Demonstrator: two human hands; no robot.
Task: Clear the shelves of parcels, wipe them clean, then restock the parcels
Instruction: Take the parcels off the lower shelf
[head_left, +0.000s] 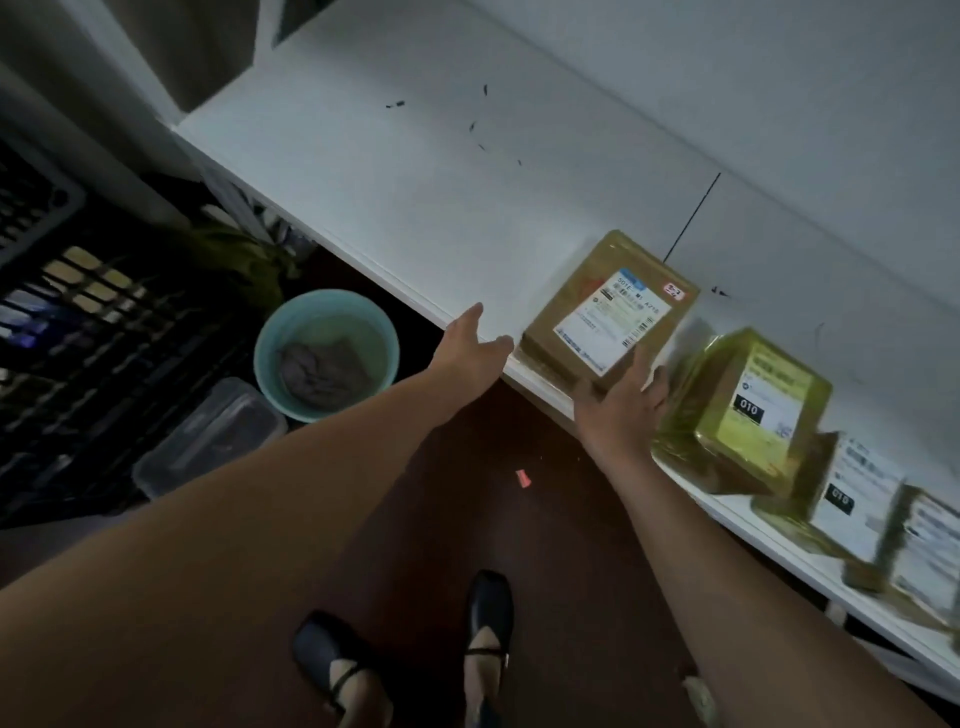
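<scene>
While most of the white shelf (415, 171) lies bare, a row of parcels runs along its front edge to the right, so this looks like the restocking step rather than the clearing, though that is a judgement from the bare, wiped-looking surface and the cloth already back in the bucket.

Four parcels can be counted, with the far right ones blurred and partly cut off. The leftmost box (608, 317) sits flat near the shelf edge, label up. Just beside it stands a second box (748, 405), wrapped in yellowish tape, then a third (841, 488) and a fourth (930, 551).

On the floor to the left are one black crate (78, 322), one teal bucket (327, 353) holding one grey cloth (322, 369), and one clear tub (208, 436) just in front of the bucket.

Both hands are spread with fingers straight. The right hand (621, 405) presses against the near corner of the leftmost box without gripping it. The left hand (472, 343) hovers at the shelf edge just left of that box, holding nothing.

The next move probably calls for nudging this box square against its neighbour, then fetching another parcel for the bare stretch.
</scene>
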